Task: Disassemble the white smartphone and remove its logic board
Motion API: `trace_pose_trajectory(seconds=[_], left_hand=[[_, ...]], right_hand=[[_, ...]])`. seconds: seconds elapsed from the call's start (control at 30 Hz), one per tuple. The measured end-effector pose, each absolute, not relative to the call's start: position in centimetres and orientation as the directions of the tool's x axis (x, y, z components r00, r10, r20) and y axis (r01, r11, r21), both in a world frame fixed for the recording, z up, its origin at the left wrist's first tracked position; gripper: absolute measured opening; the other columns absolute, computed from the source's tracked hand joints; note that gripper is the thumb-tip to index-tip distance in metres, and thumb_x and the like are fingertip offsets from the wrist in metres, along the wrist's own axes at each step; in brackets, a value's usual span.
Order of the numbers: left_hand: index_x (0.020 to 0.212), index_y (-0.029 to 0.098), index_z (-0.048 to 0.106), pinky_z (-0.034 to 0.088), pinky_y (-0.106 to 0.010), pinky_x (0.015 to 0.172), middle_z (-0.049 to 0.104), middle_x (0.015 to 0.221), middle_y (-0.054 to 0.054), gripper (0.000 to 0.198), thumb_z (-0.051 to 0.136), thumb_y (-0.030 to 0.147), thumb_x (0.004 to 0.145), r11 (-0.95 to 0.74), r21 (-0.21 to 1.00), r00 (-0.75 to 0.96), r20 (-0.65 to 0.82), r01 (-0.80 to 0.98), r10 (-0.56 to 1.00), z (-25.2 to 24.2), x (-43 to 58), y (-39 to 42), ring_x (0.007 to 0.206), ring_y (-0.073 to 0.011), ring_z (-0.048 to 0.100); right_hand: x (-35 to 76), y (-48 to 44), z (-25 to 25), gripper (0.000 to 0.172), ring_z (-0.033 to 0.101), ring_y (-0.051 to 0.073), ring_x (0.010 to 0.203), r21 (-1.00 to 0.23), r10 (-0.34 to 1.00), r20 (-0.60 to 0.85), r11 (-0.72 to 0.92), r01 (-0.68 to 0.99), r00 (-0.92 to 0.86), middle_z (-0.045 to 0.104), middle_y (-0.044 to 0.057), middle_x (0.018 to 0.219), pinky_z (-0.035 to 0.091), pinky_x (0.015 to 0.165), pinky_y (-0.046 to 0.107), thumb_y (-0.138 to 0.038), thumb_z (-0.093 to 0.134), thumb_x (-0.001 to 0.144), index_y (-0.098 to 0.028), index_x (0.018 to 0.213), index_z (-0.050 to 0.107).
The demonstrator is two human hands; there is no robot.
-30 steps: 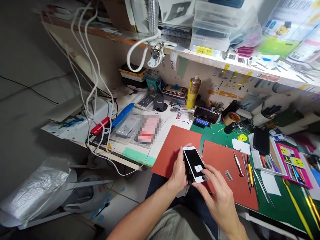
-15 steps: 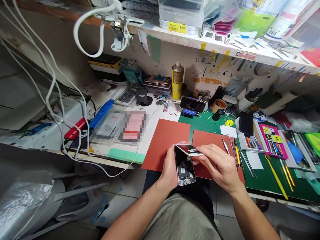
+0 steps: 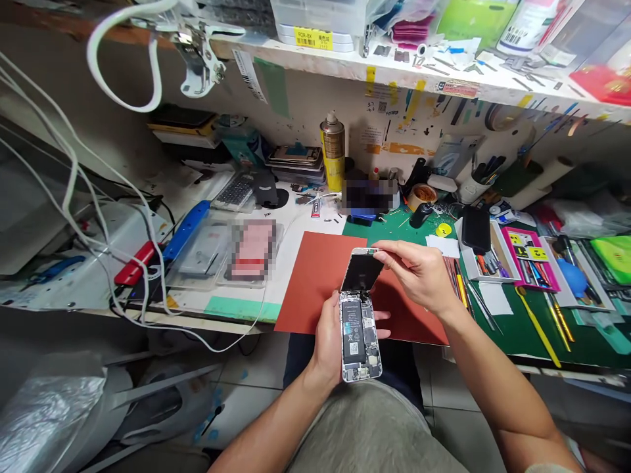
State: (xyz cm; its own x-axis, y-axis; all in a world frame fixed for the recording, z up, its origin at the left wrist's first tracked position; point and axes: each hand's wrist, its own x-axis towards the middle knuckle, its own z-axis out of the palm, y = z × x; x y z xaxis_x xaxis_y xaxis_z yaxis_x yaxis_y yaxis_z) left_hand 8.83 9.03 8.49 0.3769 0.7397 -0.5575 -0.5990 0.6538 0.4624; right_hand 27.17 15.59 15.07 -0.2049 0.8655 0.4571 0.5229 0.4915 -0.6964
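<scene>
Left hand (image 3: pixel 328 338) (LH) half-curled round the phone body (image 3: pixel 357 348), fingertips showing past its right side; right hand (image 3: pixel 417 269) (RH) nearly closed, thumb & fingers pinching top right corner of the screen (image 3: pixel 362 272). Phone held in the air, overlapping in view the front edge of the white tabletop (image 3: pixel 329 225); screen tipped up from body's far end, dark inner face to camera.

Surface: reddish-brown mat (image 3: pixel 310 276) at tabletop's front edge, approx. ctr.; second reddish-brown mat (image 3: pixel 414 322) to its R, partly hidden by RH & forearm; green mat (image 3: pixel 513 341) covering tabletop's R part, w/ metal tweezers (image 3: pixel 483 307) and yellow spudger (image 3: pixel 539 325) nr. its front edge. Yellow-and-metal spray can (image 3: pixel 333 154) upright at back edge, below a cluttered shelf (image 3: pixel 394 75). Tiled floor (image 3: pixel 256 387) below front edge.

Materials: body rim silvery, rectangular w/ rounded corners; battery (image 3: pixel 352 335) matte black, long, flat, w/ QR label; mats flat, smooth-looking; shirt (image 3: pixel 369 427) grey-green cloth.

Pose: L forearm slants up from bottom edge of view; R forearm comes in from lower R, wrist bent, RH above LH in view.
</scene>
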Motion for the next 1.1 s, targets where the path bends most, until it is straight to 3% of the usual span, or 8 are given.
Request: trace_pose_trajectory(seconds=[0.27, 0.47, 0.67, 0.9, 1.1], left_hand=[[0.150, 0.012, 0.057, 0.060, -0.034, 0.049, 0.080, 0.112, -0.022, 0.071, 0.045, 0.064, 0.104, 0.677, 0.437, 0.409, -0.562, -0.592, 0.719, 8.6, 8.7, 8.8, 0.073, -0.0329, 0.081], [0.146, 0.013, 0.060, 0.069, -0.045, 0.072, 0.078, 0.116, -0.020, 0.072, 0.053, 0.070, 0.102, 0.637, 0.483, 0.330, -0.577, -0.601, 0.748, 8.7, 9.3, 8.8, 0.097, -0.0368, 0.082], [0.146, 0.033, 0.053, 0.070, -0.041, 0.084, 0.078, 0.113, -0.003, 0.062, 0.079, 0.055, 0.094, 0.526, 0.657, 0.175, -0.523, -0.540, 0.834, 8.0, 10.0, 9.0, 0.093, -0.0245, 0.083], [0.125, 0.024, 0.064, 0.067, -0.038, 0.087, 0.078, 0.112, -0.006, 0.046, 0.085, 0.046, 0.091, 0.389, 0.753, 0.145, -0.372, -0.531, 0.917, 6.9, 9.8, 10.3, 0.097, -0.0252, 0.080], [0.106, 0.023, 0.063, 0.066, -0.031, 0.080, 0.075, 0.102, 0.001, 0.044, 0.093, 0.044, 0.082, 0.353, 0.750, 0.150, -0.327, -0.559, 0.933, 6.4, 8.9, 10.9, 0.083, -0.0158, 0.075]], right_hand=[[27.3, 15.9, 15.0, 0.024, 0.079, 0.019, 0.090, -0.745, 0.898, 0.398, 0.436, 0.505, -0.188, 0.085, 0.003, 0.106, 0.064, 0.083, 0.032, -0.039, 0.065, 0.107, -0.025, 0.112, 0.084], [27.1, 15.6, 15.2, 0.020, 0.079, 0.018, 0.090, -0.712, 0.871, 0.444, 0.486, 0.507, -0.210, 0.085, 0.003, 0.106, 0.064, 0.084, 0.032, -0.035, 0.067, 0.107, -0.025, 0.111, 0.083], [26.9, 15.2, 15.1, 0.020, 0.075, 0.016, 0.080, -0.657, 0.832, 0.478, 0.552, 0.514, -0.283, 0.082, 0.003, 0.095, 0.060, 0.075, 0.029, -0.030, 0.064, 0.109, -0.022, 0.114, 0.081], [26.7, 13.3, 15.3, 0.019, 0.075, 0.017, 0.092, -0.652, 0.807, 0.466, 0.590, 0.476, -0.363, 0.081, 0.005, 0.103, 0.059, 0.085, 0.031, -0.025, 0.060, 0.110, -0.022, 0.115, 0.079], [26.4, 10.9, 14.8, 0.020, 0.074, 0.018, 0.099, -0.721, 0.856, 0.416, 0.517, 0.462, -0.309, 0.079, 0.006, 0.111, 0.060, 0.088, 0.031, -0.026, 0.061, 0.110, -0.023, 0.118, 0.079]])
